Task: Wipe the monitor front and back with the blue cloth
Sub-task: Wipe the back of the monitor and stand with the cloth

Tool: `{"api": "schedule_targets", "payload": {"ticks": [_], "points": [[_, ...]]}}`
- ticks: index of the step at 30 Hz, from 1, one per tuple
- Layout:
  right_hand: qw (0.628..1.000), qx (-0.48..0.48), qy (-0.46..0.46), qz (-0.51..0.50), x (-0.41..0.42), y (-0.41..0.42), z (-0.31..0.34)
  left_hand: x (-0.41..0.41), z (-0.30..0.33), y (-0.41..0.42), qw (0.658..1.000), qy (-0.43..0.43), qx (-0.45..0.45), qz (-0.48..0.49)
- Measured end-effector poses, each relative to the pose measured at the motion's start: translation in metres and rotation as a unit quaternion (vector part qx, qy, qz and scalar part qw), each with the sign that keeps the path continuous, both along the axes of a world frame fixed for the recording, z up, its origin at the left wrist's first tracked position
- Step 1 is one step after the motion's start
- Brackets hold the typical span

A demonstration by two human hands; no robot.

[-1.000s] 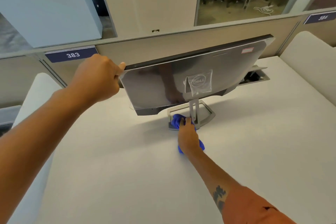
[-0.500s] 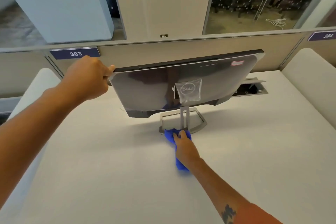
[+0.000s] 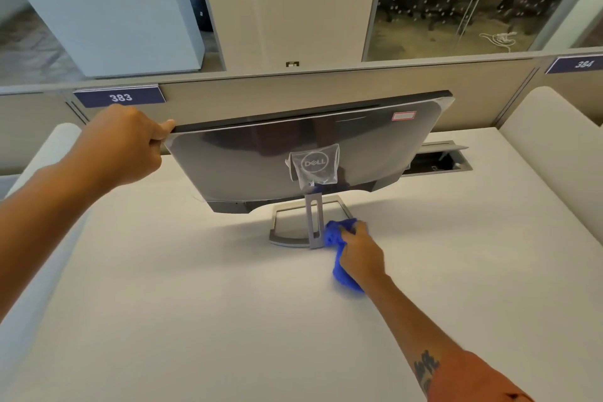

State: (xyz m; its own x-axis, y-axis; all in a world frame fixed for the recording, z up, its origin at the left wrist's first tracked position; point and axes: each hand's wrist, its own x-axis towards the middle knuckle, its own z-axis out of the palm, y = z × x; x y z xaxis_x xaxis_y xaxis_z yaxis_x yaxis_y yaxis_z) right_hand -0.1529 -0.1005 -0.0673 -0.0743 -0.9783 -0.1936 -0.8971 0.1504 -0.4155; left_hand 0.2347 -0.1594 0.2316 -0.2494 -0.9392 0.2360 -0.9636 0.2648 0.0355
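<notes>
The monitor (image 3: 261,160) stands on the white desk with its glossy grey back toward me and tilted, its screen side hidden. My left hand (image 3: 127,143) grips its upper left corner. The silver stand (image 3: 315,222) rises from a flat rectangular base (image 3: 287,228). My right hand (image 3: 360,251) holds the bunched blue cloth (image 3: 341,238) and presses it against the right side of the base, just right of the stand's post. Part of the cloth trails under my wrist.
The white desk (image 3: 228,320) spreads all around the monitor. An open cable hatch (image 3: 437,160) sits behind the monitor on the right. Grey partitions with labels 383 (image 3: 119,97) and 384 (image 3: 582,64) bound the back; padded side dividers (image 3: 554,147) flank the desk.
My right hand has carried the blue cloth from the left side of the stand post to its right side. My left hand keeps its grip on the monitor's corner.
</notes>
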Motion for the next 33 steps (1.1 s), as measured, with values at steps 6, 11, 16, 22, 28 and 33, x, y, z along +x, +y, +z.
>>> {"api": "schedule_targets", "payload": {"ticks": [6,11,16,22,28,33], "points": [[0.998,-0.013,0.024,0.062,-0.002,-0.007,0.001,0.001,-0.003,-0.001,1.0,-0.002,0.004,0.017],[0.998,-0.005,-0.016,-0.061,-0.012,-0.028,0.003,0.001,-0.003,-0.001,1.0,-0.005,0.008,0.026],[0.998,0.012,0.056,-0.001,0.005,-0.073,0.018,0.004,-0.007,-0.006,0.999,0.0,0.005,0.031],[0.998,0.012,0.02,0.056,0.034,-0.112,0.014,0.005,-0.009,-0.006,0.999,0.011,-0.009,0.029],[0.993,0.012,0.033,0.111,0.004,-0.114,0.013,0.004,-0.008,-0.005,0.999,0.014,-0.003,0.028],[0.996,0.014,0.087,0.035,0.01,-0.1,0.009,0.003,-0.007,-0.005,1.0,0.015,0.004,0.025]]}}
